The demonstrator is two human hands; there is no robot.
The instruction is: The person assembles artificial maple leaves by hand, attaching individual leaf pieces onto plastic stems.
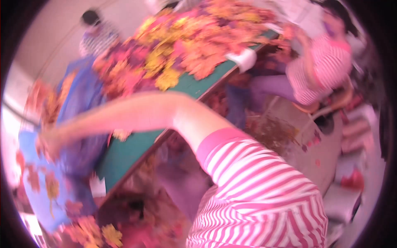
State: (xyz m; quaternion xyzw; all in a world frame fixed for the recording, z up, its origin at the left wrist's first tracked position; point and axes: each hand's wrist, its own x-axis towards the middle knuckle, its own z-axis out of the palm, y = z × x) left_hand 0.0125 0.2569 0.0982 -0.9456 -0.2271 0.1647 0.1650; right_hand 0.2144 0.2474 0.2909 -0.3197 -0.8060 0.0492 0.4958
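Observation:
My right arm, in a pink-and-white striped sleeve, stretches across the table's near side to the far left. My right hand is smeared by motion. It is at the edge of a blue sack-like thing, next to a light blue sheet with dark and yellow leaf shapes on it. Whether the fingers hold anything cannot be made out. My left hand is out of view. Orange artificial leaves lie below the sheet, with a yellow leaf beside them.
A green-topped table runs diagonally, heaped with red, orange and yellow artificial leaves. One person is beyond it at the far left. Another person in a striped top sits at the right. A white piece hangs over the table edge.

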